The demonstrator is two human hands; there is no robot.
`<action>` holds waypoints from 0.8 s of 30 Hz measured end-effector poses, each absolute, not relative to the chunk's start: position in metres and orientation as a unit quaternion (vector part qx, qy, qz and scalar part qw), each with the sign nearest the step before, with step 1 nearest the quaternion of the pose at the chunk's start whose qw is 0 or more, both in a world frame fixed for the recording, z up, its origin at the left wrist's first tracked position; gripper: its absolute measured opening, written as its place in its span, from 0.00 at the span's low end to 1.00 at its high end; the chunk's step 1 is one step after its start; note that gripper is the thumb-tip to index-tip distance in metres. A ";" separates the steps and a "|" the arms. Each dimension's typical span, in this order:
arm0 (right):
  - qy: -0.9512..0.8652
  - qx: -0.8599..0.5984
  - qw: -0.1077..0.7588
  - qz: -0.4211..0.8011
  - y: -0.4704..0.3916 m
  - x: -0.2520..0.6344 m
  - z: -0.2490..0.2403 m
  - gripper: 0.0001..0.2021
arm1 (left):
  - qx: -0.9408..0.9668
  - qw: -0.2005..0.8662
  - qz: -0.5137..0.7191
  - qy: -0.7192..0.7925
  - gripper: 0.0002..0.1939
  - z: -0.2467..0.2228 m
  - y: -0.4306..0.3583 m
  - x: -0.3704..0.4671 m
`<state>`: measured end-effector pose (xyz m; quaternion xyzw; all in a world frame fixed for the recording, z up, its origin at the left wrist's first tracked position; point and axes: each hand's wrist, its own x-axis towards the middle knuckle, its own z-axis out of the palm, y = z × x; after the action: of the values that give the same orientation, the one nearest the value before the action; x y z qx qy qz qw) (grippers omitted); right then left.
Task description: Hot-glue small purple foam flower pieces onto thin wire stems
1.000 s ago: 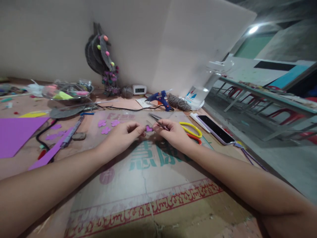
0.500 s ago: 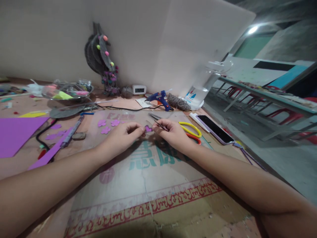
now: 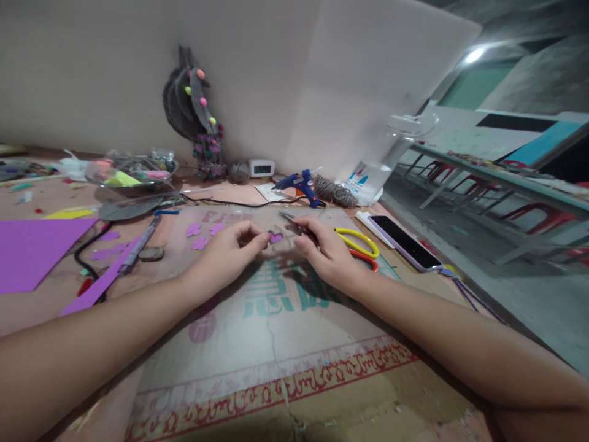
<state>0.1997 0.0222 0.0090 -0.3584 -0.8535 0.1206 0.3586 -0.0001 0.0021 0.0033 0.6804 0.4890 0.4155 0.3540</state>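
Note:
My left hand [image 3: 234,248] pinches a small purple cutout [image 3: 276,237] between thumb and forefinger, just above the mat. To its right, my right hand [image 3: 329,248] curls round a pair of scissors [image 3: 356,242] with one yellow and one orange handle. Their metal blades point up and left past the forefinger, and the middle of the tool is hidden by the hand. My right thumb and fingertips are apart from the cutout. Beyond my left hand lie several purple flower cutouts [image 3: 199,243].
Purple sheet [image 3: 41,252], strip and marker [image 3: 140,245] lie left. At the back are a bowl of craft bits [image 3: 131,172], grey yarn [image 3: 335,191], a blue glue gun [image 3: 299,184] and a small clock [image 3: 262,167]. A phone [image 3: 405,241] lies near the right table edge.
My right fingertips have drawn away from the purple cutout, to the right. My left hand still pinches it, and more of it shows. The whole view has shifted slightly.

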 end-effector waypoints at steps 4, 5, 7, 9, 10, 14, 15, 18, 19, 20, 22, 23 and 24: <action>-0.896 -0.324 0.302 -0.023 0.020 0.202 0.013 0.14 | 0.672 0.337 0.430 0.500 0.11 0.004 0.002 -0.001; -0.901 -0.317 0.293 -0.051 0.020 0.202 0.013 0.14 | 0.671 0.335 0.430 0.503 0.11 0.005 0.002 -0.001; -0.903 -0.305 0.288 -0.095 0.019 0.202 0.014 0.14 | 0.667 0.334 0.430 0.509 0.11 0.005 0.001 -0.001; -0.901 -0.305 0.282 -0.122 0.020 0.202 0.014 0.14 | 0.665 0.333 0.431 0.510 0.11 0.006 0.001 -0.001; -0.900 -0.309 0.278 -0.129 0.020 0.202 0.014 0.14 | 0.665 0.332 0.432 0.511 0.11 0.007 0.000 -0.001; -0.899 -0.314 0.272 -0.141 0.022 0.203 0.012 0.15 | 0.670 0.320 0.427 0.516 0.10 0.009 -0.003 0.000; -0.898 -0.314 0.272 -0.143 0.022 0.203 0.011 0.15 | 0.671 0.317 0.425 0.519 0.10 0.009 -0.003 0.000; -0.899 -0.314 0.269 -0.144 0.023 0.203 0.010 0.14 | 0.669 0.315 0.420 0.525 0.10 0.011 -0.005 0.000; -0.900 -0.314 0.267 -0.144 0.023 0.203 0.010 0.14 | 0.668 0.317 0.419 0.528 0.10 0.012 -0.005 0.001; -0.900 -0.314 0.265 -0.145 0.023 0.203 0.010 0.14 | 0.666 0.318 0.418 0.529 0.10 0.012 -0.005 0.001; -0.899 -0.316 0.265 -0.145 0.024 0.203 0.009 0.14 | 0.665 0.319 0.416 0.533 0.10 0.013 -0.006 0.001; -0.899 -0.316 0.266 -0.144 0.024 0.203 0.009 0.14 | 0.664 0.318 0.414 0.535 0.10 0.013 -0.006 0.001; -0.899 -0.316 0.267 -0.142 0.024 0.203 0.009 0.14 | 0.665 0.318 0.413 0.536 0.11 0.014 -0.006 0.001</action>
<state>0.2030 0.0237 0.0090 -0.3162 -0.8992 -0.1422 0.2668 0.0015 -0.0065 0.0136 0.6645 0.5358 0.4126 0.3179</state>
